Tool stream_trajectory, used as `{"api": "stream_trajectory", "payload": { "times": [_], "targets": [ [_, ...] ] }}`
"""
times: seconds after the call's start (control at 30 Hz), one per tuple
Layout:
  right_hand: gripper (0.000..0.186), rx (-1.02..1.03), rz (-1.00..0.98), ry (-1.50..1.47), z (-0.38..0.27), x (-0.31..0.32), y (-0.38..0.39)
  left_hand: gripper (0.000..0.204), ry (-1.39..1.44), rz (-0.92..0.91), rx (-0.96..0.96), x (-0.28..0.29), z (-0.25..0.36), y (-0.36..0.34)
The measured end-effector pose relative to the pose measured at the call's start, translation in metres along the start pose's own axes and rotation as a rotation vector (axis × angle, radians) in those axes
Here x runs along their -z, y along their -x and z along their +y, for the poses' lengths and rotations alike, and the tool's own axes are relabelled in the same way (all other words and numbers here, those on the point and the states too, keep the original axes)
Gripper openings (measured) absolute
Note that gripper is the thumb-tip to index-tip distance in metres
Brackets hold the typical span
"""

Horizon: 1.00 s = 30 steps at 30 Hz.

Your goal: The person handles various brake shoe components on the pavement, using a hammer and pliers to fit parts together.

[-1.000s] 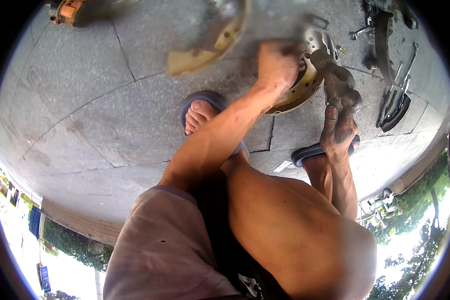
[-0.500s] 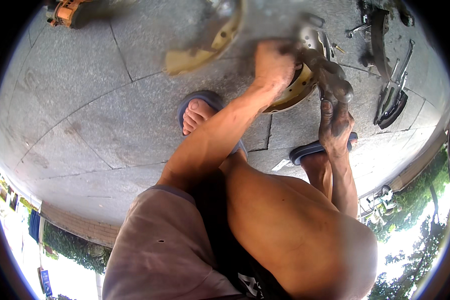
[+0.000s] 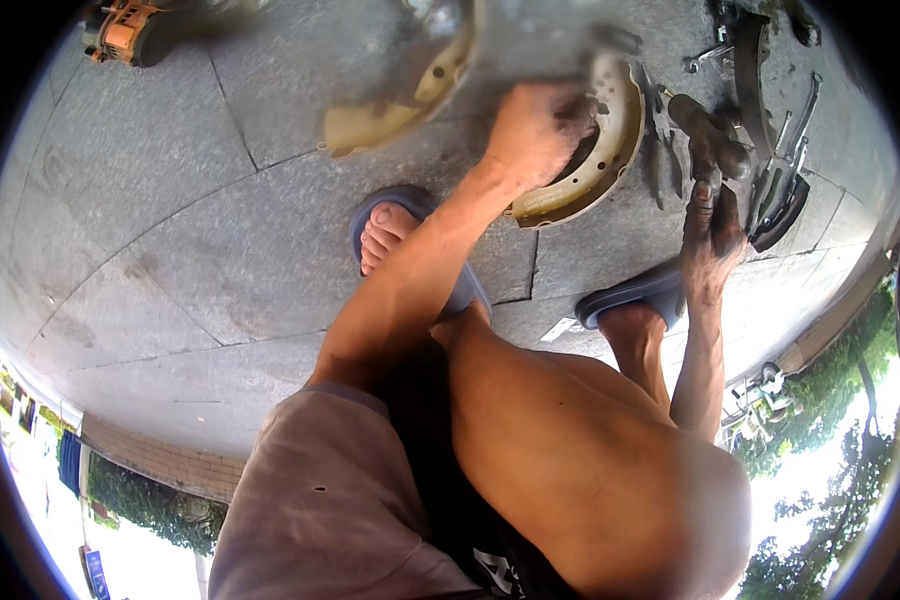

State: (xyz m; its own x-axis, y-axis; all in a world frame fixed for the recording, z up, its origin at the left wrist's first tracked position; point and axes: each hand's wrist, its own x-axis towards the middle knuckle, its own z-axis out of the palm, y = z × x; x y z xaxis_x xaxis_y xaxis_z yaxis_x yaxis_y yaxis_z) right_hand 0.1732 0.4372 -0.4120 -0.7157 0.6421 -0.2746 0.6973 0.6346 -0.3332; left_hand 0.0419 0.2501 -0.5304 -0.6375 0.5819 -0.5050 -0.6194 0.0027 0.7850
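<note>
My left hand (image 3: 542, 132) is closed at the inner side of a pale, curved brake shoe (image 3: 620, 165) with small holes along its rim. What its fingers grip is hidden and blurred. My right hand (image 3: 715, 235) is wrapped round the handle of a dark hammer (image 3: 712, 145), thumb along it. The worn, rounded hammer head is raised to the right of the shoe, apart from it. A second pale brake shoe (image 3: 390, 122) lies to the left, partly blurred.
Dark brake shoes or linings (image 3: 753, 80) lie at the right, near a wrench (image 3: 708, 57) and long metal tools (image 3: 798, 140). An orange power tool (image 3: 122, 38) rests at the far left. My slippered feet (image 3: 395, 230) stand on grey paving (image 3: 150, 200).
My right hand has swung the hammer rightward, away from the brake shoe, uncovering more of its rim. The left hand stays closed at the shoe, shifted slightly left in view.
</note>
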Motion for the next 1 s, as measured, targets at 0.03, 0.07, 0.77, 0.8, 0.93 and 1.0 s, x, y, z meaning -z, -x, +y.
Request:
{"api": "stream_trajectory", "payload": {
  "times": [0.03,0.07,0.77,0.8,0.93,1.0],
  "targets": [
    [0.046,-0.003,0.005,0.035,0.005,0.0,-0.004,0.03,-0.008,-0.027,-0.001,0.002,0.002,0.0],
    [0.045,-0.009,0.006,0.074,0.008,-0.002,-0.008,0.033,0.041,-0.067,0.021,0.005,0.0,-0.003],
    [0.035,0.189,0.19,0.273,0.042,-0.012,-0.013,0.035,-0.092,-0.119,-0.055,0.009,0.002,-0.001],
    [0.034,0.199,0.2,0.296,0.045,-0.01,-0.014,0.037,-0.065,-0.121,-0.054,0.009,0.004,0.0],
    [0.031,0.401,0.271,0.397,0.065,0.005,-0.029,0.035,0.219,-0.119,0.051,0.007,0.012,0.006],
    [0.03,0.468,0.249,0.447,0.081,0.013,-0.038,0.033,0.287,-0.095,0.069,0.004,0.011,0.006]
  ]
}}
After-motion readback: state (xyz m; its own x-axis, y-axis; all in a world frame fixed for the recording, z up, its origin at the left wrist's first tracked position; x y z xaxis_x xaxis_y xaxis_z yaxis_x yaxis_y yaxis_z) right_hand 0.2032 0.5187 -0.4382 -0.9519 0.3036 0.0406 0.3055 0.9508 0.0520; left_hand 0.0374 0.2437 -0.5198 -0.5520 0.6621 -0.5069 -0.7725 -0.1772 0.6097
